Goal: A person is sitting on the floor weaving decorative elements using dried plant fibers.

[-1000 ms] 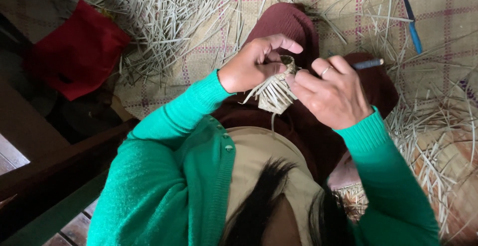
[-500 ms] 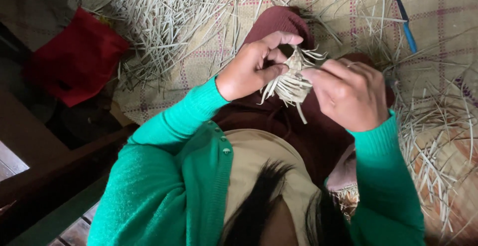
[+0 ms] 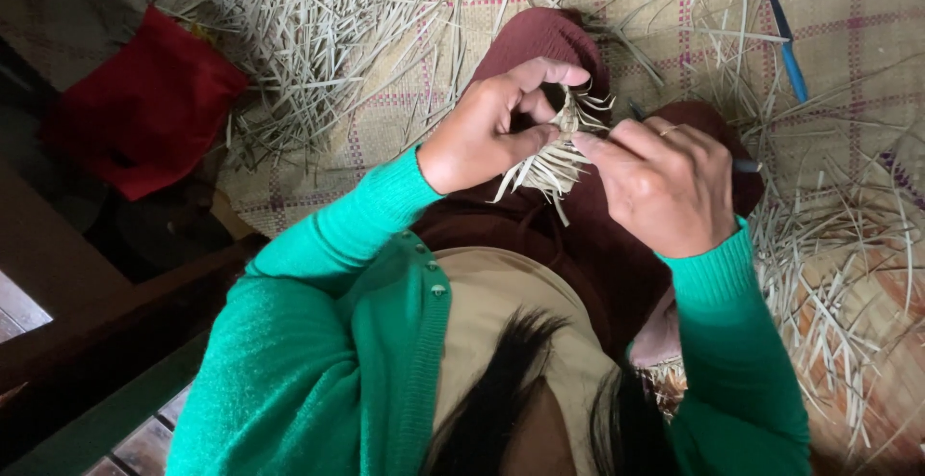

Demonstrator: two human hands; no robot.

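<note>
A small woven straw piece (image 3: 561, 154) with loose pale ends is held above my lap between both hands. My left hand (image 3: 491, 129) pinches it from the left, thumb and fingers curled around it. My right hand (image 3: 663, 182) grips it from the right, a ring on one finger, and a thin dark tool (image 3: 747, 165) sticks out from under that hand. Both arms wear green sleeves. My knees are covered by dark maroon cloth (image 3: 549, 38).
Loose straw strips (image 3: 318, 33) lie scattered on a checked woven mat (image 3: 848, 42). A blue pen (image 3: 788, 44) lies at the upper right. A red cloth (image 3: 145, 100) sits at the left. More straw (image 3: 829, 283) is piled at the right. A dark wooden edge (image 3: 116, 341) runs lower left.
Both hands have lifted the straw piece slightly and turned it; the right hand now covers more of it, and the loose ends fan out and down to the left.
</note>
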